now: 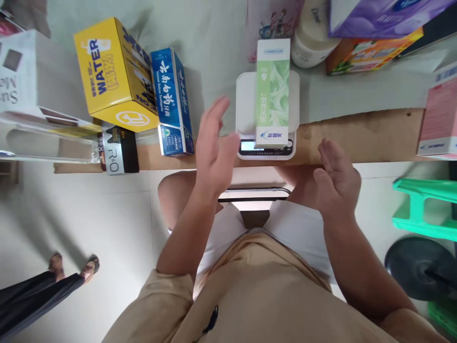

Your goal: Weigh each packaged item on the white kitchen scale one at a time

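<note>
A green and white toothpaste box [273, 93] lies on a white kitchen scale [245, 107], its near end covering part of the dark display strip. My left hand [216, 147] hovers just left of the scale, thumb and fingers apart, holding nothing. To the right of the scale, my right hand [337, 178] is raised near the table edge, also open and apart from any object. A blue toothpaste box [167, 95] stands to the left of my left hand, beside a yellow drink box [103, 66].
Far left are a white carton [50, 85], a clear container [50, 143] and a small black and silver box [119, 150]. A Dove jar [310, 43], an orange box [371, 55] and a purple pack [374, 19] sit back right. A pink box [439, 114] and green stool [417, 205] are at right.
</note>
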The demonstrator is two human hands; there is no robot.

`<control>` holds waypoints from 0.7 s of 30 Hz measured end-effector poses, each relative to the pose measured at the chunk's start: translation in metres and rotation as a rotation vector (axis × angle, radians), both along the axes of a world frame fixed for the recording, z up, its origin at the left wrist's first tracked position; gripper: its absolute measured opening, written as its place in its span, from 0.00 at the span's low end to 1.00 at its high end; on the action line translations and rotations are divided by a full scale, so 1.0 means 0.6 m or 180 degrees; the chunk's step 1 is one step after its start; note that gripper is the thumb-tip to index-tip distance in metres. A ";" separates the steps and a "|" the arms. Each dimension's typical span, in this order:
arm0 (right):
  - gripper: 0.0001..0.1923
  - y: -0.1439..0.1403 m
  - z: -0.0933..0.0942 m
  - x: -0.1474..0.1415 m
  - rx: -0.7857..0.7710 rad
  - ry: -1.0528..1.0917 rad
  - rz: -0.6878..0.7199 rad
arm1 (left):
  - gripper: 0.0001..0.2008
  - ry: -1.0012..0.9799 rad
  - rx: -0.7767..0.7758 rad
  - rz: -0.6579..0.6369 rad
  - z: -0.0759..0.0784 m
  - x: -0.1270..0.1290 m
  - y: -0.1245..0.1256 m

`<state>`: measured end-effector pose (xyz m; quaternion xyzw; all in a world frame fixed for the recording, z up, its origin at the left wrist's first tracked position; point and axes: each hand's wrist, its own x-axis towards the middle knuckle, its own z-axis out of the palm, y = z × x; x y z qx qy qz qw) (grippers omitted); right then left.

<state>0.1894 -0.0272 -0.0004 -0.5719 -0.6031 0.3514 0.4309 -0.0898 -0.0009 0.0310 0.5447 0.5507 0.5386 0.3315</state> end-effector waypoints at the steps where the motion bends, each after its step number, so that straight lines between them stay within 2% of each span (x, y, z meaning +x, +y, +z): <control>1: 0.30 0.001 0.002 -0.005 0.0047 0.0014 0.0020 | 0.34 0.0055 0.0002 -0.0123 0.012 0.000 0.020; 3: 0.29 0.003 0.009 -0.016 0.0143 0.0061 0.0038 | 0.37 0.0126 -0.0007 -0.0370 0.028 0.003 0.051; 5: 0.29 0.006 0.021 -0.027 0.0218 0.0089 0.0064 | 0.38 0.0023 -0.0087 -0.0467 0.029 0.009 0.064; 9: 0.32 0.017 0.042 -0.057 0.0195 0.0066 0.0210 | 0.35 -0.0358 -0.0179 -0.0188 -0.003 0.031 0.042; 11: 0.33 0.027 0.047 -0.075 0.0194 0.0085 0.0289 | 0.34 -0.0337 -0.0007 -0.0053 -0.019 0.047 0.027; 13: 0.34 0.036 0.049 -0.093 0.0197 0.0085 0.0350 | 0.34 -0.0199 0.0140 -0.0082 -0.025 0.063 0.016; 15: 0.35 0.043 0.050 -0.109 0.0121 0.0017 0.0392 | 0.35 -0.0089 0.0026 -0.0217 -0.019 0.077 0.008; 17: 0.35 0.048 0.053 -0.121 0.0008 -0.0113 0.0389 | 0.36 -0.0086 -0.0335 -0.0376 -0.005 0.088 0.002; 21: 0.28 0.046 0.059 -0.134 -0.0042 -0.0307 0.0472 | 0.38 -0.0306 -0.0903 -0.0733 0.030 0.100 -0.010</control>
